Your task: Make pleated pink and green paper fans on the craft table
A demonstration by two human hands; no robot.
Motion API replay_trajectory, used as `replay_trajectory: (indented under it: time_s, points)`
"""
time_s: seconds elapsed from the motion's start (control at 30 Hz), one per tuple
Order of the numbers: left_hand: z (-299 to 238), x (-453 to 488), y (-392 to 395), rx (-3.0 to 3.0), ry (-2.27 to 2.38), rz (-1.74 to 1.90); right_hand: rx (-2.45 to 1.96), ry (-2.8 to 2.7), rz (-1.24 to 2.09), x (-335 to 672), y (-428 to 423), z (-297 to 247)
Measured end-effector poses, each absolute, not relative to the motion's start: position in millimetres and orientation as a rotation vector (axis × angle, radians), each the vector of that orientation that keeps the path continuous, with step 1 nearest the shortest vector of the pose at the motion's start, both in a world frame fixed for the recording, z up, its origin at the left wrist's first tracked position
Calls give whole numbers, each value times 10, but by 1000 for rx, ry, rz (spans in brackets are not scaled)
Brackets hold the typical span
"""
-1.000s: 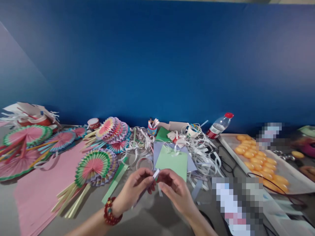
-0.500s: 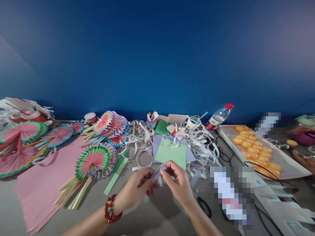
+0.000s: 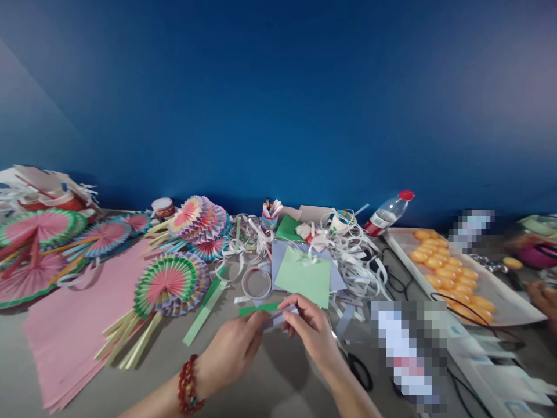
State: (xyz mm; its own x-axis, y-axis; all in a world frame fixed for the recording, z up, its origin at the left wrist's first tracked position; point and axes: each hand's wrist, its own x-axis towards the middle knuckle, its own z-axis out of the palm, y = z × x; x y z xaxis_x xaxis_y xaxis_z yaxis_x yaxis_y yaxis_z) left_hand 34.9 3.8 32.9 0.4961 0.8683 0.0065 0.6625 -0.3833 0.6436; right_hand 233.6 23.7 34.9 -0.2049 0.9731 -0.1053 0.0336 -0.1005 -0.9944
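Observation:
A narrow strip of lilac paper (image 3: 279,317) is pinched between my two hands, low in the middle of the view. My left hand (image 3: 237,342) grips its left end, with a red bead bracelet on the wrist. At the other end, the fingers of my right hand (image 3: 310,331) are closed on the strip. Just beyond my hands lie a dark green strip (image 3: 260,309), a light green sheet (image 3: 304,273) and a roll of tape (image 3: 256,283). Beside my right wrist are scissors (image 3: 360,370) with black handles, partly covered by my hand.
Folded paper fans (image 3: 167,281) and pink sheets (image 3: 78,325) lie at the left. Curled white strips (image 3: 359,261) are heaped behind the sheets. A bottle (image 3: 389,212) leans at the back, near a white tray (image 3: 513,305) of orange balls. Another person's hand (image 3: 543,299) shows at the far right.
My hands have shifted slightly down, and the lilac strip is now held flatter, less steeply tilted. My left hand has turned more back-up. The dark green strip beyond it has come into view.

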Motion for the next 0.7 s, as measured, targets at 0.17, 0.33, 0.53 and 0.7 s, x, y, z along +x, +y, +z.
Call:
replay_trajectory:
  time_s: [0.17, 0.33, 0.53, 0.7]
  points:
    - [248, 296, 21, 2228, 1382, 345, -1179, -1295, 1547, 2467, 239, 291]
    - [7, 104, 54, 2324, 1442, 424, -1657, -1774, 487, 3113, 608, 275]
    - [-198, -88, 135, 2419, 1593, 624, -2007, -1727, 14, 3687, 865, 38]
    - [-93, -76, 225, 2419, 1580, 643, -2020, -1804, -4, 3672, 917, -82]
